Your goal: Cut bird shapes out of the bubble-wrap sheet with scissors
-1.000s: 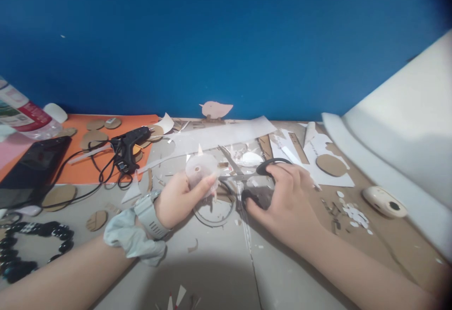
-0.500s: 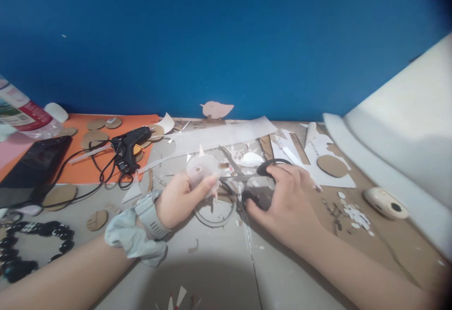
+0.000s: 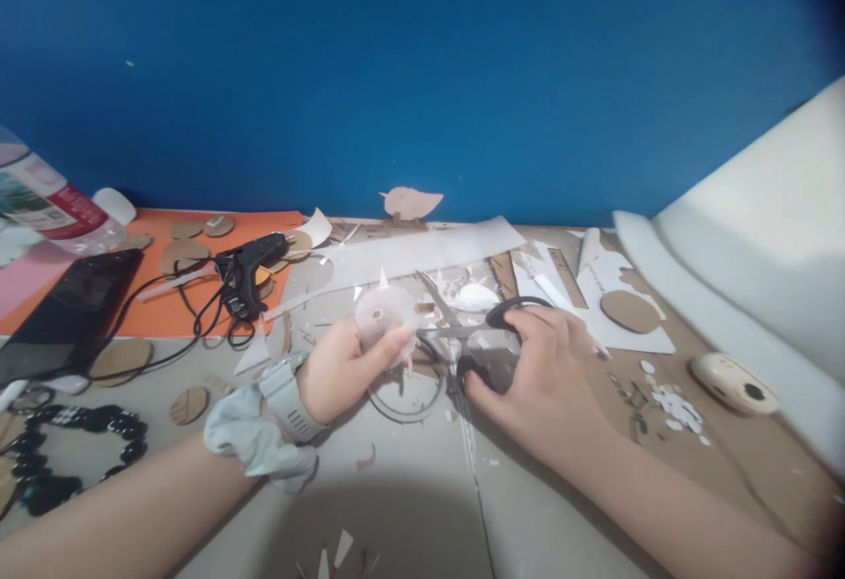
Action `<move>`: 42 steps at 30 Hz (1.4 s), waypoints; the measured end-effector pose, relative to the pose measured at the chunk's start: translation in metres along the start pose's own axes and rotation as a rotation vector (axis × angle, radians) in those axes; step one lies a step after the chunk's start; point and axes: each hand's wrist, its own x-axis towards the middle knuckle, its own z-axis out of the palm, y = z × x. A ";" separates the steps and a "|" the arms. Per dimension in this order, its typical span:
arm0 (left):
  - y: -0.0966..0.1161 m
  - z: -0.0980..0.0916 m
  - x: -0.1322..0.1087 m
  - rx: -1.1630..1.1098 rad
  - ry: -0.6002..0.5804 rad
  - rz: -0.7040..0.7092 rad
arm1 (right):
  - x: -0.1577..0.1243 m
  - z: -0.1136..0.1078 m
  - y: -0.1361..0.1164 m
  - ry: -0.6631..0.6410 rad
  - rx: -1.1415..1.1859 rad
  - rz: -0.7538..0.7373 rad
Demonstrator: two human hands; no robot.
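My left hand [image 3: 340,372] pinches a small translucent round piece [image 3: 383,313] with pointed spikes on its rim, held just above the table. My right hand [image 3: 545,377] grips black-handled scissors [image 3: 472,333], fingers through the loops. The blades are parted and point left, with their tips at the right edge of the round piece. A grey watch and a pale scrunchie [image 3: 259,443] sit on my left wrist. Beneath the hands lies a cut ring shape [image 3: 406,399] on grey cardboard.
A black glue gun [image 3: 247,267] with its cord lies on an orange sheet [image 3: 158,315] at left. Cardboard discs, a black tablet [image 3: 62,315], a bottle [image 3: 46,209], dark beads [image 3: 79,443], a white paper strip [image 3: 422,253], a bird cutout [image 3: 410,202], a cream device [image 3: 732,381] and white foam [image 3: 745,280] surround them.
The view has shifted slightly, so everything sits a little to the right. Hands, scissors and round piece keep nearly the same pose.
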 end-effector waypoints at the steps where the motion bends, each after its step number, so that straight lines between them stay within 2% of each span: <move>1: 0.001 0.000 0.000 -0.001 0.003 -0.002 | 0.000 0.000 0.000 -0.002 -0.002 0.002; 20: 0.000 0.000 0.000 -0.018 -0.018 -0.028 | 0.000 0.003 0.000 0.010 0.012 -0.009; 26: -0.002 0.001 -0.001 -0.026 -0.013 -0.002 | -0.001 0.002 0.001 0.012 -0.007 -0.014; 33: -0.003 0.002 -0.002 -0.091 0.027 0.097 | 0.000 0.002 0.002 0.004 -0.009 -0.018; 42: -0.003 0.002 -0.003 -0.116 0.024 0.084 | -0.001 0.001 0.002 0.000 -0.018 -0.006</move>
